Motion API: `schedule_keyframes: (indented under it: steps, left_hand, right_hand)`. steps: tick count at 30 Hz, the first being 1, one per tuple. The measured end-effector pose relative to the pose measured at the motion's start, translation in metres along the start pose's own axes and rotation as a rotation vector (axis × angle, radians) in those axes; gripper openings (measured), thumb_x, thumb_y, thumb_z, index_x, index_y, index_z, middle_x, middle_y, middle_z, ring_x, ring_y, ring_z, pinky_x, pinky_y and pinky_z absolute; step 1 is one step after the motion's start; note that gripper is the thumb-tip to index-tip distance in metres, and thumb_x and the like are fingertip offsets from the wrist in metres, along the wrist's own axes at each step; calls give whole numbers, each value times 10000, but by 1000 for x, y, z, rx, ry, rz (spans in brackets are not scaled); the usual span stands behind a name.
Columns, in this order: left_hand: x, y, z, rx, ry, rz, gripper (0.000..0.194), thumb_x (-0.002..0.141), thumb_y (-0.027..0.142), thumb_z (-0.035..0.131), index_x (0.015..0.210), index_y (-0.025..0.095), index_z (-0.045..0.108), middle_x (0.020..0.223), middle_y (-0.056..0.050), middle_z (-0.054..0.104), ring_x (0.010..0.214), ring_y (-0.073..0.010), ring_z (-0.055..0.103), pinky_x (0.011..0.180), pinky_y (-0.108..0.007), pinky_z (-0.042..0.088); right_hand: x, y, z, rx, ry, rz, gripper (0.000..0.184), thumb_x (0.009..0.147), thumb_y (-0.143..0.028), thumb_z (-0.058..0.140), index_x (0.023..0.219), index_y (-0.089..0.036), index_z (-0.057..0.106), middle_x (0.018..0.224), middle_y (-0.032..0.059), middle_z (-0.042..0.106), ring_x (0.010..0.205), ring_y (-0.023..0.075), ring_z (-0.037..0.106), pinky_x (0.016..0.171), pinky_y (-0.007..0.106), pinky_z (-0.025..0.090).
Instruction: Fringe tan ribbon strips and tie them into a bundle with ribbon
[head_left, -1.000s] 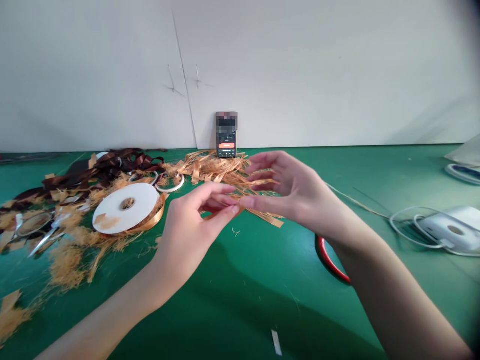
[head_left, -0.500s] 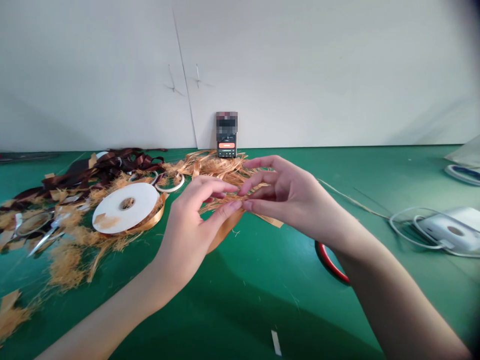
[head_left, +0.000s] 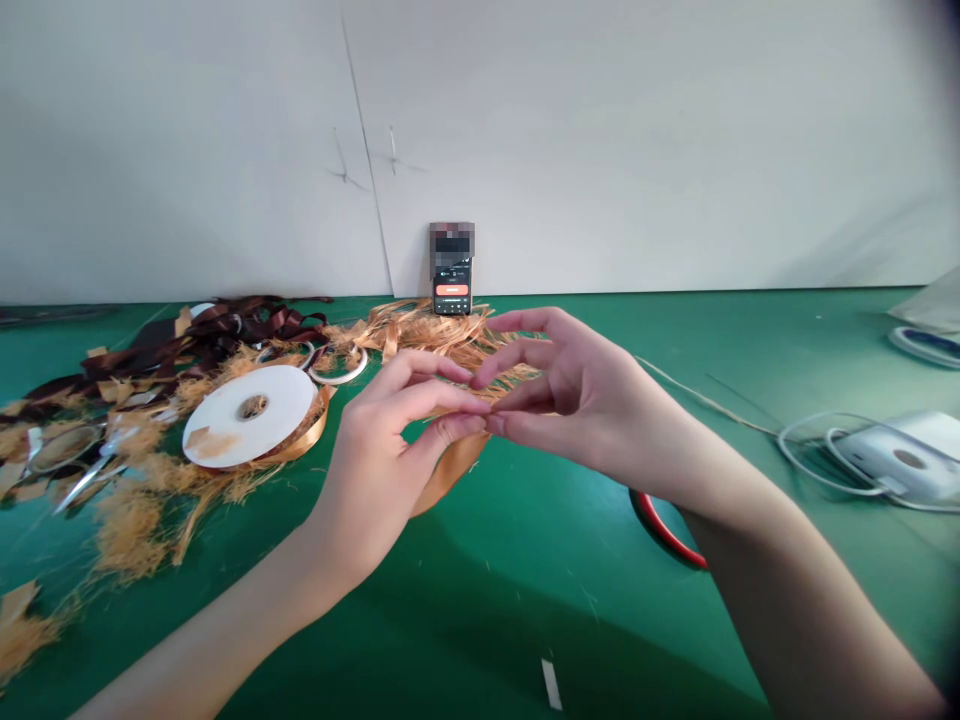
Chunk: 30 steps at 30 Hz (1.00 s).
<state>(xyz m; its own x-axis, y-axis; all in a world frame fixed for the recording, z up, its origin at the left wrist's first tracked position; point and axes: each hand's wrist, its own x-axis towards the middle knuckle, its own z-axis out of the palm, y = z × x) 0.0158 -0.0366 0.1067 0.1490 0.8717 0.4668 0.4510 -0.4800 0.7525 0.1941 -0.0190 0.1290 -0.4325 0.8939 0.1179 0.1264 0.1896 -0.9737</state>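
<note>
My left hand (head_left: 382, 450) and my right hand (head_left: 570, 400) meet above the green table (head_left: 480, 600). Both pinch one piece of orange ribbon (head_left: 448, 468), which hangs in a loop under my left fingers. The fingertips of both hands touch at the ribbon's top edge. Just behind the hands lies a heap of frayed orange ribbon strips (head_left: 427, 335). A white spool of orange ribbon (head_left: 251, 413) lies flat to the left of my left hand.
A phone (head_left: 452, 270) leans on the white wall at the back. Dark brown ribbons (head_left: 217, 330), scissors (head_left: 86, 475) and orange fluff cover the left side. A red and black ring (head_left: 664, 530) lies under my right forearm. A white device with cable (head_left: 892, 460) sits at right.
The hands have closed together on the ribbon. The ribbon now hangs lower in a wider loop under my left hand, and my right fingers have curled in.
</note>
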Motion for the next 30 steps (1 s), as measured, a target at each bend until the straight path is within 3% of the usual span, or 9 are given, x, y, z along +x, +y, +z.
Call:
schedule_keyframes:
  steps: [12,24,30]
  left_hand:
    - [0,0,-1,-319,-100,-309,160,861,320,574,742,220,608,939,-10,586,866,-163,563,790,-273,440]
    - [-1,-2,0,-474,-59,-416,146,868,343,577,828,204,604,851,4,585,826,-130,549,749,-222,424]
    - [1,4,-1,-485,-134,-439,267,726,294,756,938,212,616,885,8,672,860,-134,628,756,-210,490]
  right_hand:
    - [2,-4,-1,64,19,2,484,722,-98,669,1140,-196,446,918,15,639,645,100,653,495,201,494]
    - [3,-2,-5,66,58,9,499,704,-90,685,1140,-197,468,926,23,659,704,127,673,581,238,524]
    - [1,-4,-4,37,32,36,490,716,-62,645,1148,-213,470,952,27,663,676,118,662,500,219,485]
